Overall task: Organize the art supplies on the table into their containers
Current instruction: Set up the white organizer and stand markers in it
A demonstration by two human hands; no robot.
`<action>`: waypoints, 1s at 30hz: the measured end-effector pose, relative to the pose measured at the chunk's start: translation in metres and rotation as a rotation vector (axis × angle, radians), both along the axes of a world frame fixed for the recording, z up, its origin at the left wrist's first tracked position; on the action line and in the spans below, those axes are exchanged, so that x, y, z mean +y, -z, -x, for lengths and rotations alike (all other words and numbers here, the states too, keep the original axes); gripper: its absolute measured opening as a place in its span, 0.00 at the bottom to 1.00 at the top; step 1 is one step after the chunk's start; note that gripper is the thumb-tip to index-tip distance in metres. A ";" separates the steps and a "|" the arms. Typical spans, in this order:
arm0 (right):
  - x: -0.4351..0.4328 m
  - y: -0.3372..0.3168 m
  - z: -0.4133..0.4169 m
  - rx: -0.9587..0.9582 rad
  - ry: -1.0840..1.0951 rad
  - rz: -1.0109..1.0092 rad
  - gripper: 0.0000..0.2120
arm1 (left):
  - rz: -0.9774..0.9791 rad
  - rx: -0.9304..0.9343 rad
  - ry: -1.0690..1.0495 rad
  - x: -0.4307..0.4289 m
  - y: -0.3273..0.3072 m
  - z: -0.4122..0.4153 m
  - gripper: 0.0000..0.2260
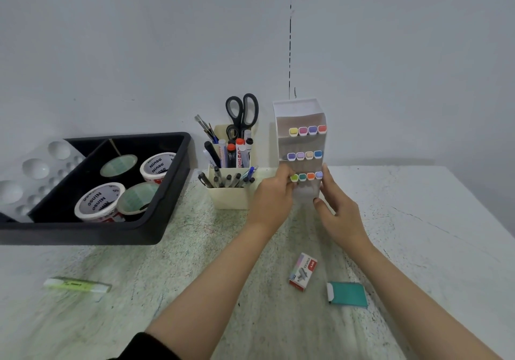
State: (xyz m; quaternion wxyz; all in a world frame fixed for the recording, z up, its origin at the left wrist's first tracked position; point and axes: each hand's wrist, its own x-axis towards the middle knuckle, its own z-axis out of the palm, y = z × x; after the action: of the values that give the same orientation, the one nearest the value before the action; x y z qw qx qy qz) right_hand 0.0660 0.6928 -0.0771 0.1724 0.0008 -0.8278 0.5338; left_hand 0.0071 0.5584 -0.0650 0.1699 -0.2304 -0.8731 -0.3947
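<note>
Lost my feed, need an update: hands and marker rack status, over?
Left hand pinching green-capped marker, bottom row. Right hand holding marker rack. Highlighter, staples box loose, clear of hands.

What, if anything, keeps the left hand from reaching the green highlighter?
Probably yes. The highlighter lies alone on the table, left of the left hand and nearer than the black tray. That hand would first have to release the marker rack.

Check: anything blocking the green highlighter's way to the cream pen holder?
Nothing lies directly between them, but the near corner of the black tray sits close to the straight line from the highlighter to the pen holder. Both the left hand and right hand hold the marker rack.
</note>
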 end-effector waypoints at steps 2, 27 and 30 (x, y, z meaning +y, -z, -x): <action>0.001 0.000 0.001 0.000 0.002 0.004 0.32 | 0.003 -0.003 -0.002 -0.001 -0.002 -0.002 0.05; -0.005 0.015 -0.043 -0.078 0.144 -0.098 0.23 | 0.163 -0.553 -0.442 -0.309 0.020 -0.127 0.16; -0.008 0.014 -0.048 -0.072 0.149 -0.124 0.22 | 0.154 -0.523 -0.456 -0.307 0.022 -0.129 0.14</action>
State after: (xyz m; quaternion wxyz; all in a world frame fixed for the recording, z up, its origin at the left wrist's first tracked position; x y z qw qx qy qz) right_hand 0.1135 0.6846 -0.0909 0.1812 -0.0694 -0.8628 0.4668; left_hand 0.1365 0.2510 -0.0868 0.0067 0.0670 -0.9431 -0.3255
